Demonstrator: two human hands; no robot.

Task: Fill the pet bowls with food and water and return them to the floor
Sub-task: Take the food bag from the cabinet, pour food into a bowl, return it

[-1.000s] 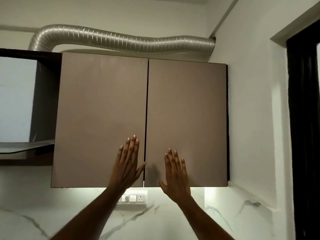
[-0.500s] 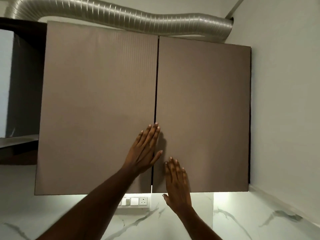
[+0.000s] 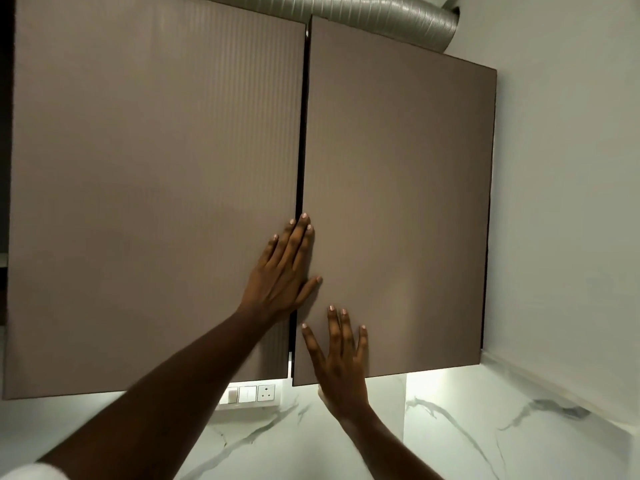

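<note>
So left of both hands there's just the big left cabinet door (image 3: 156,202), brownish with fine vertical ribbing, closed or nearly so. The left hand (image 3: 282,275) is up on it, fingers straight and together, lying flat across the dark gap where the two doors meet, with the fingertips and thumb landing on the edge of the right cabinet door (image 3: 398,220). It's not holding anything, just pressing on the surface. Below that hand, under the cabinet, a white switch plate with a socket (image 3: 251,394) sits on the marble wall (image 3: 485,427). The right hand (image 3: 341,362) is lower and just right of the left one, fingers spread and straight, flat against the bottom corner of the right door, nothing in it either. Above and right of the hands a silver ribbed duct (image 3: 381,12) runs along the top. The pet bowls are nowhere in view, so can't say where they are.
</note>
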